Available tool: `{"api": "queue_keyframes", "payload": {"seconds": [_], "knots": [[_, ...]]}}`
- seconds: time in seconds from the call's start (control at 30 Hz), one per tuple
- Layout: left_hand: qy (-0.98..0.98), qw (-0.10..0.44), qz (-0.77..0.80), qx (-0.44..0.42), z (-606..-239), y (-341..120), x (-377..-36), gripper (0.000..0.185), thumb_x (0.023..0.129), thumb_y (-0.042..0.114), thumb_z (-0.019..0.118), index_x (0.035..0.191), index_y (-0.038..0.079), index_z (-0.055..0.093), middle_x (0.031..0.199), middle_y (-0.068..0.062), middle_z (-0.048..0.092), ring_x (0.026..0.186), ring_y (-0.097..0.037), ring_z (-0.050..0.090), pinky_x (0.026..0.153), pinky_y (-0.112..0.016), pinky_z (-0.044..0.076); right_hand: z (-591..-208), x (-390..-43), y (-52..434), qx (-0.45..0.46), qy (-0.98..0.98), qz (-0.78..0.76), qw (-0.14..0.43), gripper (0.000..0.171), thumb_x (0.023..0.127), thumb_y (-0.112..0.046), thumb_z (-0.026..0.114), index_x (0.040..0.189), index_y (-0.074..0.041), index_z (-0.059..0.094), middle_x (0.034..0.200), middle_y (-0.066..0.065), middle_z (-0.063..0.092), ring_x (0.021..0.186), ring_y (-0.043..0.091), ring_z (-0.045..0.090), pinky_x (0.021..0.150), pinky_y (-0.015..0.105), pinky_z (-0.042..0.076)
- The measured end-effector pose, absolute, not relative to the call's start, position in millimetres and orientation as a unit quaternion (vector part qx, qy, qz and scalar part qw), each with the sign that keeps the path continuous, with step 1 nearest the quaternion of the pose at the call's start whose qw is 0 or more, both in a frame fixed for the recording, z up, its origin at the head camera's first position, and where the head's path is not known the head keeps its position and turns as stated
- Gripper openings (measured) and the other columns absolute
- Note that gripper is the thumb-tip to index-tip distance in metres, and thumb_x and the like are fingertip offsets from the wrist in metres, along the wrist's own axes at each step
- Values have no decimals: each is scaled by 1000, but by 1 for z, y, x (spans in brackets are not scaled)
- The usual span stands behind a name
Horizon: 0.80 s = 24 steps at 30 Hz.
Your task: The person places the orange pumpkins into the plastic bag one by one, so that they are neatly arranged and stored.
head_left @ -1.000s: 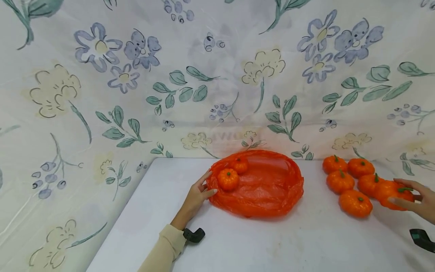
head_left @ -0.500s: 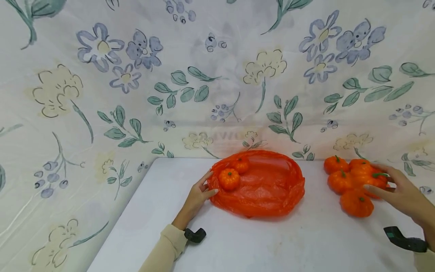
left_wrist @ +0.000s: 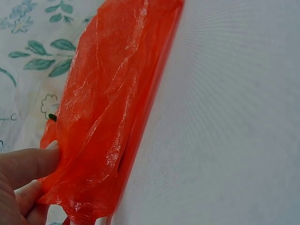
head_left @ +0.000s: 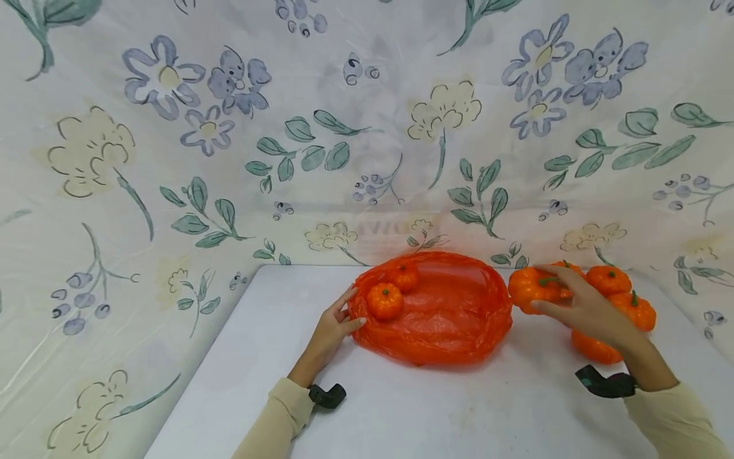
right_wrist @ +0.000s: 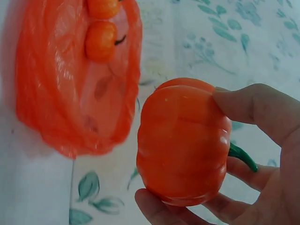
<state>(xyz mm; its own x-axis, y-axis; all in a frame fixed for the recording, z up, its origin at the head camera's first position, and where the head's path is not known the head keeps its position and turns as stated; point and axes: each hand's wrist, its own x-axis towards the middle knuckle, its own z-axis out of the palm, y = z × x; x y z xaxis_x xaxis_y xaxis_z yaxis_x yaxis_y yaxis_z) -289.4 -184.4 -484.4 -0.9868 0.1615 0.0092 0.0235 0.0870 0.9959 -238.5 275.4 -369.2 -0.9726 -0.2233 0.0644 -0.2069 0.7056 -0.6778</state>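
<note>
A red plastic bag (head_left: 453, 319) lies with its mouth spread wide on the white table, two small orange pumpkins (head_left: 385, 301) inside at its left end. My left hand (head_left: 329, 328) pinches the bag's left rim; in the left wrist view the thumb (left_wrist: 33, 161) presses on the crinkled plastic (left_wrist: 103, 103). Beside the bag's right rim, my right hand (head_left: 593, 312) grips another pumpkin (head_left: 526, 288) with a green stem. The right wrist view shows this pumpkin (right_wrist: 183, 140) held between thumb and fingers, its stem towards the palm.
Several more pumpkins (head_left: 609, 280) stand in a group on the table's right side, partly hidden behind my right hand and forearm. A floral sheet (head_left: 373, 127) hangs behind the white table (head_left: 459, 414). Each wrist wears a black device (head_left: 328, 396).
My right hand has carried the pumpkin leftwards over the group, from the right side of the table to the bag's right rim. My left hand has stayed on the bag.
</note>
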Motion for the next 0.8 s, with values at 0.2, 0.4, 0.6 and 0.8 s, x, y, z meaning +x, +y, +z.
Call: {"api": "queue_keyframes", "payload": {"seconds": [0.2,0.4,0.6,0.8], "knots": [[734,44,674,67,-485,-185,-287,72,91,10,68,155,24,39,167,4,23,138,-31,46,96,-31,56,-368,-268,239,-167,909,-381,27,81,91,-48,69,153,-11,33,150,20,38,130,40,41,98,57,53],[738,49,671,56,-485,-187,-285,72,90,10,70,154,25,40,166,6,25,137,-31,46,95,-32,56,-374,-294,210,-198,898,-391,43,75,91,-40,71,150,-8,37,145,20,43,126,38,44,99,53,53],[742,49,666,61,-483,-186,-285,71,91,11,70,154,27,40,166,7,25,135,-30,47,97,-32,56,-380,-322,183,-216,903,-365,63,76,89,-40,73,149,-9,40,148,20,44,127,39,48,100,54,53],[735,50,673,70,-484,-185,-287,71,92,9,68,154,26,39,166,7,24,136,-30,46,96,-28,56,-390,-342,161,-213,912,-338,92,75,88,-42,74,148,-9,43,147,18,47,127,36,50,107,54,48]]}}
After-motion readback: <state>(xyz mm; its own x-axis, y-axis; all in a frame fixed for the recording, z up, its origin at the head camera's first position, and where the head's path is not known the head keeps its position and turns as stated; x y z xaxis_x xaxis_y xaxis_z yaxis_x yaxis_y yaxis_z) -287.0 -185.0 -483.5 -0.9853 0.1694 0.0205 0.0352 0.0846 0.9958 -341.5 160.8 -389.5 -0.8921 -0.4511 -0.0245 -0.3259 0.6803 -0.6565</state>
